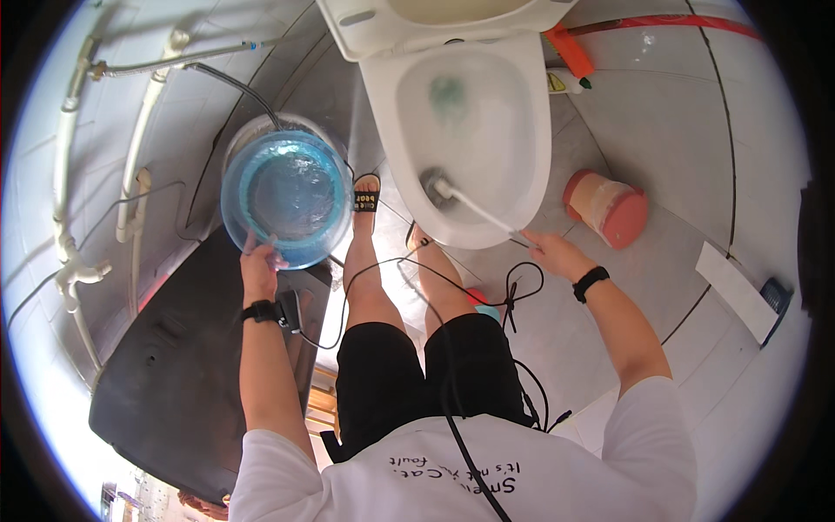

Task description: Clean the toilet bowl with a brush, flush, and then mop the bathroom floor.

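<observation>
A white toilet (pixel 535 130) stands open in front of me, with a green-tinted patch at the far end of its bowl. My right hand (pixel 557 255) is closed round the handle end of a toilet brush (pixel 477 207), whose dark, wet-looking head rests inside the near left part of the bowl. At the left, my left hand (pixel 261 261) grips the near rim of a translucent blue basin (pixel 233 191); its thumb is on the inner side. Something clear and shiny, apparently water, lies in the basin.
A whitish round container (pixel 248 130) sits beneath the basin. White pipes (pixel 143 130) run along the left wall beside a large dark panel (pixel 209 365). A red-and-pink bin (pixel 628 217) lies tipped at the right. Black cables (pixel 452 365) hang across my legs. Behind the toilet stands a green-capped bottle (pixel 565 80).
</observation>
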Motion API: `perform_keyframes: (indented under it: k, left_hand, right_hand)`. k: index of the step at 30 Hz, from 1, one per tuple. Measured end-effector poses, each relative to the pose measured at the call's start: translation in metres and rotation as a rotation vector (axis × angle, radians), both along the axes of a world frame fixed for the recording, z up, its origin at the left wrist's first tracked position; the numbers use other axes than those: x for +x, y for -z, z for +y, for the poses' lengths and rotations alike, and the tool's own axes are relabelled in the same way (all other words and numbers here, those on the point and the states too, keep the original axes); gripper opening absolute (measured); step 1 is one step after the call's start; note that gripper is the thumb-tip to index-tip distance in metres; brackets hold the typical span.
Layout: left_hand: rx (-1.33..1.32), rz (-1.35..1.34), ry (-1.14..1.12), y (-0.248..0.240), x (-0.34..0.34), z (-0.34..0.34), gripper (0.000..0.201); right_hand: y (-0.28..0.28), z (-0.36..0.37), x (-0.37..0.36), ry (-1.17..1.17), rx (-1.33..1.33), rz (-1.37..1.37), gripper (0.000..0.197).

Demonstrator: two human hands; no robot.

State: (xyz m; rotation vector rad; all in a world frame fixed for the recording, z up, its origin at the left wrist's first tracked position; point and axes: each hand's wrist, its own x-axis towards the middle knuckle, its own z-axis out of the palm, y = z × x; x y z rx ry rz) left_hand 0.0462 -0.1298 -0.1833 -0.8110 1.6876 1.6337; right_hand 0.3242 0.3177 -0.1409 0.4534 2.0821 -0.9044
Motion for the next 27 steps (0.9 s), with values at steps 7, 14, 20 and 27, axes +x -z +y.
perform_keyframes:
  k: [7, 14, 20, 27]
  left_hand:
    - [0.002, -0.025, 0.119, -0.048, 0.032, 0.072, 0.065]
    - [-0.100, 0.048, 0.304, -0.068, 0.062, 0.157, 0.047]
    - [-0.406, 0.459, 0.704, -0.107, 0.067, 0.210, 0.054]
    - [-0.571, 0.721, 0.787, -0.108, 0.048, 0.219, 0.060]
  right_hand:
    - [-0.031, -0.002, -0.012, 0.100, 0.419, -0.104, 0.034]
    - [0.045, -0.044, -0.057, 0.726, -0.253, -0.104, 0.026]
    - [0.093, -0.050, -0.080, 1.070, -0.276, 0.103, 0.025]
    - [0.062, -0.027, -0.080, 0.599, 0.174, 0.075, 0.028]
